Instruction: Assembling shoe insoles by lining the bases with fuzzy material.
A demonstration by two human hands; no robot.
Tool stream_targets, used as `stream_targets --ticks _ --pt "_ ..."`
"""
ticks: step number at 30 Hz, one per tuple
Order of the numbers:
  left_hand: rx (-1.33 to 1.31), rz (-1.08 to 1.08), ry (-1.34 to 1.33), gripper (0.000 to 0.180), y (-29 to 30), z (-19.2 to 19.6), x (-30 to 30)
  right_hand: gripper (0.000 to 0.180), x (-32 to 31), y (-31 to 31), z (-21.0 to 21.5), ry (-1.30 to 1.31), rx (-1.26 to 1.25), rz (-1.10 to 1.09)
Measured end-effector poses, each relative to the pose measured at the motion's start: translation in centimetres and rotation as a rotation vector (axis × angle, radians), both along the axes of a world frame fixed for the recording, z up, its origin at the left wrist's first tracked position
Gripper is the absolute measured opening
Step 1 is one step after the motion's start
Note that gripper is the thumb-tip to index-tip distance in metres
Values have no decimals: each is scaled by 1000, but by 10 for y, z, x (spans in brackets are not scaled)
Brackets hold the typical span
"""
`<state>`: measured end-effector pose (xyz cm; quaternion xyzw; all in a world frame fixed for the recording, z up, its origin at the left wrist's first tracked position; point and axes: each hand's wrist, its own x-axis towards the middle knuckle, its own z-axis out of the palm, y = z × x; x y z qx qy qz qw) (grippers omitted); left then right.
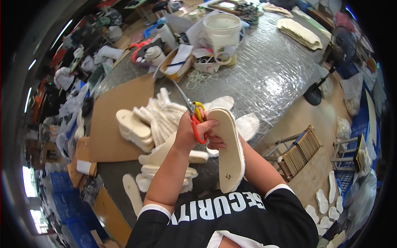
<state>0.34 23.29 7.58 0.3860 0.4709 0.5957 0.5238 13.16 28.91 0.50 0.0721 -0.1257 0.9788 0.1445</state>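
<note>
In front of my chest, my left hand (189, 129) is closed round a pair of scissors (199, 131) with red and yellow handles; the blades point up and away to the left. My left thumb touches the edge of a cream shoe insole (226, 153) with a fluffy white rim. My right hand (216, 142) grips that insole from behind, so most of this hand is hidden and only some fingers show at its left edge. Beyond my left hand lies a heap of fluffy insoles (159, 118), beside a neat stack of insoles (134, 129).
Brown cardboard (118, 103) lies under the stacks on the plastic-covered table (264, 70). Farther off stand a white bucket (222, 31), a small basket (178, 66) and pale rings (200, 78). More insoles (300, 33) lie far right; a bamboo-slatted stool (301, 151) stands right.
</note>
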Motion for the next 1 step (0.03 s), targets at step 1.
stream_targets --ticks 1 --pt "-7 39 -19 22 -15 3 -6 52 -6 -11 2 6 4 16"
